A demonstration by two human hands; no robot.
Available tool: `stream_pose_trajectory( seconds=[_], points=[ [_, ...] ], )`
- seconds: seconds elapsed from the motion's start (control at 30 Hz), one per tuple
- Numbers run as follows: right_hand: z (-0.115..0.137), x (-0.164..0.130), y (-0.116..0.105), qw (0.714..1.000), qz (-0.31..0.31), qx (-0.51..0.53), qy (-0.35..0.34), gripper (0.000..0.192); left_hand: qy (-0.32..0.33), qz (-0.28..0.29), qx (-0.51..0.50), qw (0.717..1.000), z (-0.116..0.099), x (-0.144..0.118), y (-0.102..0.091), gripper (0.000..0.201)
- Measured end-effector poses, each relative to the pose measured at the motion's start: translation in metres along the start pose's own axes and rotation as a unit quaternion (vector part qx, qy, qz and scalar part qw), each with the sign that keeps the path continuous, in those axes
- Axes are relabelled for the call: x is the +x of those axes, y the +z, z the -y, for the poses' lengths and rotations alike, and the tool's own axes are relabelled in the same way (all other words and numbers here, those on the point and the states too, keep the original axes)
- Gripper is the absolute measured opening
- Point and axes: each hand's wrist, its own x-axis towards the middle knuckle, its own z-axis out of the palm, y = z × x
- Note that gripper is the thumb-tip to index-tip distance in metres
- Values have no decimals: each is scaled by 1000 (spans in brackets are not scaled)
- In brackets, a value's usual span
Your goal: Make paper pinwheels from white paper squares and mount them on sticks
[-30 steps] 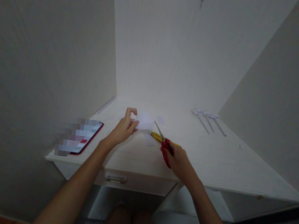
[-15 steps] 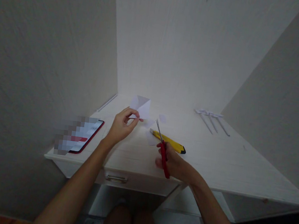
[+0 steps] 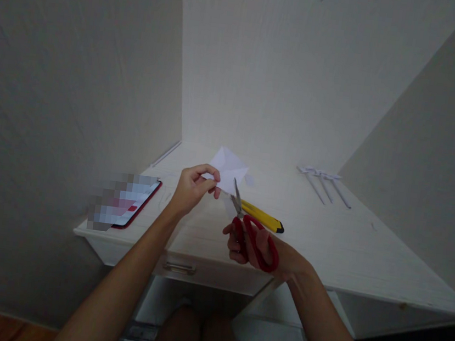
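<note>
i see a white desk (image 3: 337, 250) between pale walls (image 3: 264, 70), its drawer (image 3: 206, 274) under the front edge. a screen device (image 3: 140, 204) lies at the left, white pieces on sticks (image 3: 313, 171) at the far right. the left hand (image 3: 192, 188) pinches folded white paper (image 3: 226, 165) over the desk's middle; the right hand (image 3: 260, 245) grips red scissors (image 3: 240, 214), near a yellow cutter (image 3: 263, 216). since the earlier frame the paper has shifted right and turned, and the blades have parted; whether they touch it i cannot tell.

Scissors (image 3: 241, 215) by paper (image 3: 230, 165), contact unclear
</note>
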Motion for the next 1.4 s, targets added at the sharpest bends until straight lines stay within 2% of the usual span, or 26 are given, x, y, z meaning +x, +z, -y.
stream_pose_trajectory(
  seconds=[0.3, 0.6, 0.73, 0.97, 1.2, 1.4],
  points=[
    [3, 1, 1, 1000, 9, 7, -8, 58, -16, 13, -29, 999, -5, 1, 5, 9],
    [7, 1, 7, 1000, -11, -5, 0, 56, -25, 2, -34, 999, -6, 1, 7, 7],
    [7, 1, 5, 1000, -1, 12, -2, 53, -25, -1, -30, 999, -3, 1, 6, 7],
    [10, 1, 8, 1000, -14, -4, 4, 59, -29, -2, -34, 999, -2, -1, 7, 4],
    [10, 2, 9, 999, 3, 44, -4, 57, -24, 2, -31, 999, -4, -1, 8, 6],
    [7, 2, 5, 999, 6, 45, -5, 50, -30, -5, -29, 999, -4, -1, 8, 4]
  ],
)
